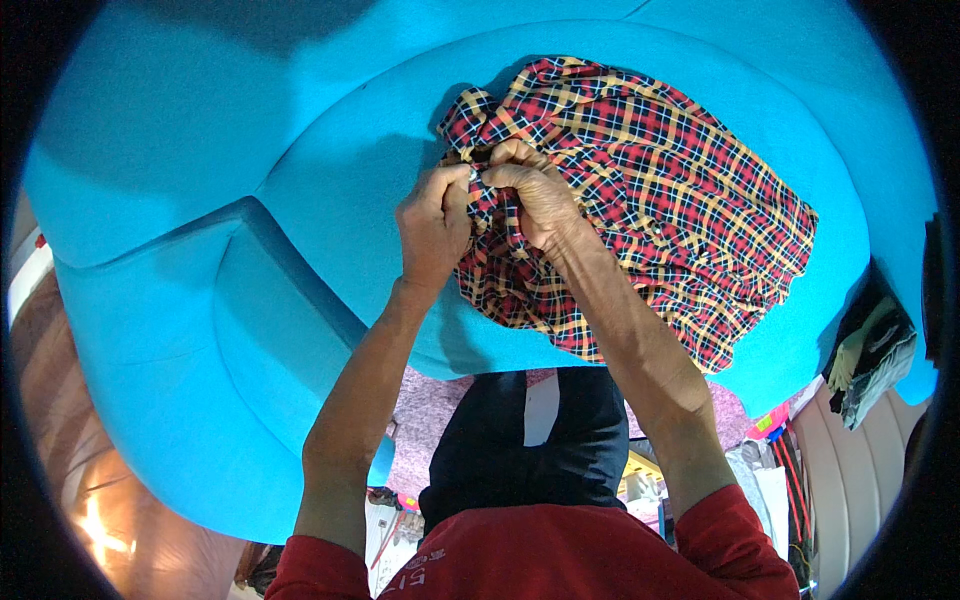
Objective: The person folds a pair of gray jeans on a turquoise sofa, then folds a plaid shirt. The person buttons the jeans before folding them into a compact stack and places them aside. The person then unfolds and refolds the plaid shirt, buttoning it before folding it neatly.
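Observation:
A plaid garment [670, 190] in red, black, yellow and white lies spread and wrinkled over the blue sofa seat. Its bunched, folded end is on the left, where both hands meet. My left hand [437, 215] pinches the edge of this end between thumb and fingers. Just right of it, my right hand [535, 190] has its fingers curled and closed on the same cloth. Between the fingertips shows a small pale spot, too small to make out. Whether the garment is a shirt or something else, I cannot tell.
The blue sofa [360, 190] has a raised armrest [250, 260] on the left. Dark and grey folded cloth [872, 350] hangs at its right edge. Below lies a pinkish rug [425, 430], with assorted items behind my legs.

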Action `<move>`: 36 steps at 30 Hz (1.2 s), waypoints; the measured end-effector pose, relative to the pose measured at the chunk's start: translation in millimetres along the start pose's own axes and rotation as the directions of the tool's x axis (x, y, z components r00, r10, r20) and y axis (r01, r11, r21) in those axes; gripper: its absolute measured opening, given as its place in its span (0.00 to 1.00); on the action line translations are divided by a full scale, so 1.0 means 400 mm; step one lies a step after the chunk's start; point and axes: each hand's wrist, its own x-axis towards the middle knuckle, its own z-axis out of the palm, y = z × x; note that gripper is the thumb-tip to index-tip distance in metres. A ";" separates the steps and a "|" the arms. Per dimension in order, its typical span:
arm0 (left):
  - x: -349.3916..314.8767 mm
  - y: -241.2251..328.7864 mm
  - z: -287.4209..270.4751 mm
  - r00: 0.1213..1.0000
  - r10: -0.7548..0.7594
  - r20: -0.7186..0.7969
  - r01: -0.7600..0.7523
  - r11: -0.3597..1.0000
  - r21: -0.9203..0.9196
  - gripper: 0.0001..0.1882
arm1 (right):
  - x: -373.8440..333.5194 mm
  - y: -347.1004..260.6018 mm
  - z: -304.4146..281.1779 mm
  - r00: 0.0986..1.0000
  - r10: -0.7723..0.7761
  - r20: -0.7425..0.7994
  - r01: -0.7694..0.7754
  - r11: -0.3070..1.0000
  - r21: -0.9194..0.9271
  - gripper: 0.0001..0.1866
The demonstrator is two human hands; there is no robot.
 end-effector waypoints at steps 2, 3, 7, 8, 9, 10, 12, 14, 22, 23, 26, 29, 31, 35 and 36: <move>-0.005 -0.007 -0.005 1.000 0.027 0.010 -0.028 0.999 0.020 0.08 | 0.000 0.005 -0.002 0.999 -0.014 0.042 0.016 0.999 -0.045 0.09; -0.002 -0.006 -0.008 1.000 0.014 0.018 -0.014 1.000 0.014 0.08 | -0.001 0.002 0.001 0.999 -0.005 0.040 0.009 0.994 -0.107 0.08; 0.012 -0.051 -0.026 0.993 -0.011 0.118 0.004 0.998 0.060 0.08 | -0.003 0.001 0.018 0.999 0.000 0.043 0.015 0.932 -0.361 0.06; 0.017 -0.051 -0.033 0.989 0.042 0.144 -0.063 0.987 0.145 0.08 | -0.007 -0.001 0.028 0.999 -0.024 0.048 0.043 0.899 -0.435 0.07; 0.027 -0.045 -0.037 0.981 0.141 0.135 -0.165 0.968 0.189 0.08 | -0.003 0.013 0.026 0.995 -0.073 0.068 0.096 0.890 -0.447 0.06; 0.026 -0.054 -0.039 0.976 0.171 0.131 -0.197 0.955 0.222 0.09 | -0.001 0.027 0.019 0.989 -0.121 0.087 0.148 0.877 -0.457 0.06; 0.019 -0.085 -0.045 0.965 0.232 0.120 -0.257 0.922 0.289 0.10 | -0.016 0.028 0.013 0.983 -0.143 0.117 0.184 0.791 -0.583 0.09; 0.021 -0.100 -0.053 0.948 0.277 0.160 -0.316 0.889 0.331 0.11 | -0.031 0.031 -0.002 0.975 -0.169 0.147 0.223 0.672 -0.706 0.11; -0.002 -0.108 -0.046 0.928 0.328 0.176 -0.368 0.877 0.310 0.09 | -0.134 -0.067 -0.076 0.962 -0.193 0.196 0.252 0.333 -0.909 0.12; 0.001 -0.096 -0.047 0.919 0.360 0.159 -0.394 0.845 0.361 0.10 | -0.143 -0.083 -0.084 0.975 -0.155 0.157 0.197 0.292 -0.936 0.12; 0.008 -0.048 -0.042 0.881 0.447 0.151 -0.468 0.785 0.407 0.12 | -0.149 -0.076 -0.111 0.977 -0.176 0.118 0.168 0.311 -0.935 0.10; 0.001 0.016 -0.003 0.837 0.492 0.239 -0.543 0.797 0.265 0.13 | -0.148 -0.052 -0.110 0.944 -0.276 0.180 0.252 0.256 -0.933 0.08; 0.009 0.061 0.030 0.821 0.500 0.275 -0.555 0.811 0.182 0.13 | -0.147 -0.047 -0.107 0.927 -0.329 0.179 0.274 0.271 -0.923 0.07; 0.014 0.033 0.056 0.817 0.425 0.390 -0.503 0.855 0.123 0.10 | -0.168 -0.049 -0.102 0.915 -0.355 0.191 0.307 0.307 -0.901 0.06; 0.011 0.025 0.055 0.823 0.386 0.417 -0.468 0.877 0.111 0.09 | -0.170 -0.049 -0.104 0.907 -0.357 0.223 0.332 0.282 -0.900 0.06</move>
